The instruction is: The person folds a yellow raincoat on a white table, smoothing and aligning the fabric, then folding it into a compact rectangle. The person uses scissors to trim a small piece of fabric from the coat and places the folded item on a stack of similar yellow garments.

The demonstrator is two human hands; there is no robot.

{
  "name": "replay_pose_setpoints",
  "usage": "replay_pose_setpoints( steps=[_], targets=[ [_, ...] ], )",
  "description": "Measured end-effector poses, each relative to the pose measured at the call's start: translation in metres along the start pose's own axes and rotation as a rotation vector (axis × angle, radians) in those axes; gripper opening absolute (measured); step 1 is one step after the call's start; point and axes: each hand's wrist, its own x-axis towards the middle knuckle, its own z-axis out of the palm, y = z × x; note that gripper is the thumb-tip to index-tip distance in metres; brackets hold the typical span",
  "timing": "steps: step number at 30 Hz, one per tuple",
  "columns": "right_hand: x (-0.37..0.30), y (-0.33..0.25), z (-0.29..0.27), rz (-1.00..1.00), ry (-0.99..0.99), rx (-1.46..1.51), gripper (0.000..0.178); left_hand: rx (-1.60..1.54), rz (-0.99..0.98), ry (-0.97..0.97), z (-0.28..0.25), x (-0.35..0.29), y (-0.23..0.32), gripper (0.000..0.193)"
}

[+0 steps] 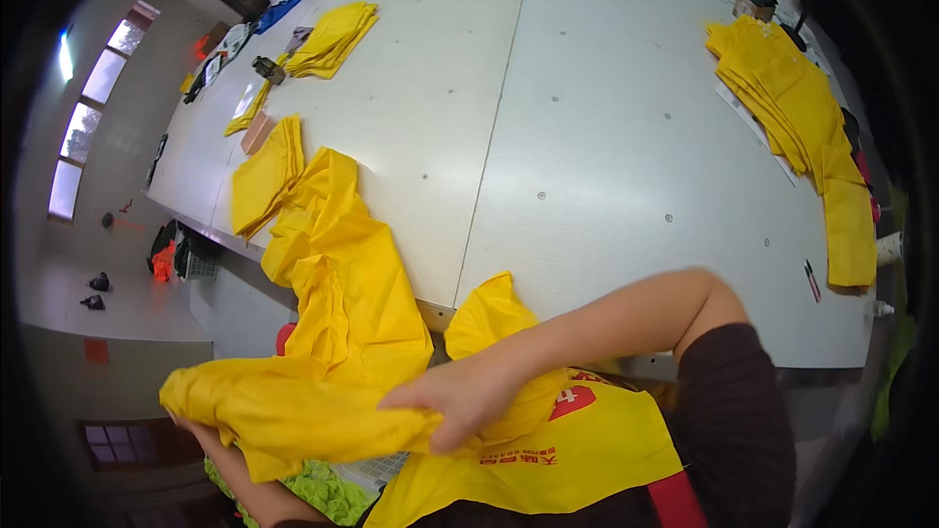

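A long piece of yellow cloth (323,406) stretches between my hands in front of my body, bunched along its length. The fingers of my right hand (455,401) are closed on its right part, below the front edge of the table. At the cloth's left end my left hand (191,430) holds it up from below, its fingers mostly hidden by the folds. More yellow cloth (362,274) runs up from there onto the table edge, rumpled and creased. Another crumpled yellow bit (489,311) pokes up beyond my right forearm.
The big white table (587,166) spreads ahead. Folded yellow stacks lie at its left edge (269,176), farther back (333,39) and along the right (782,98). A pen (813,281) lies near the right corner. Lime-green cloth (333,491) is low beside my left forearm.
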Motion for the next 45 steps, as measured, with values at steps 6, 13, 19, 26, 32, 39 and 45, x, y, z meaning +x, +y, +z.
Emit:
replay_pose_setpoints(
  steps=[6,13,19,26,32,39,45],
  targets=[
    [-0.044,0.009,0.016,0.013,0.334,0.589,0.077,-0.022,0.324,-0.27,0.21,0.123,0.091,0.039],
    [-0.176,0.02,0.094,-0.744,1.03,0.88,0.081,-0.504,0.777,-0.883,0.558,0.044,0.227,0.035],
    [-0.295,0.062,0.155,-0.469,1.758,0.751,0.055,-0.303,1.01,-1.063,0.711,-0.038,0.099,0.036],
    [-0.339,0.117,0.133,-0.251,2.289,0.684,0.056,0.737,0.669,-0.766,0.553,-0.002,-0.221,0.044],
    [-0.23,0.169,0.158,-0.109,2.374,0.959,0.061,0.947,0.627,-0.65,0.472,-0.042,-0.276,0.054],
    [-0.261,0.175,0.174,-0.268,2.272,0.954,0.043,0.693,0.513,-0.633,0.431,-0.081,-0.264,0.054],
    [-0.347,0.116,0.319,0.207,2.349,0.996,0.037,0.791,0.277,-0.107,0.343,0.01,-0.218,0.042]
  ],
)
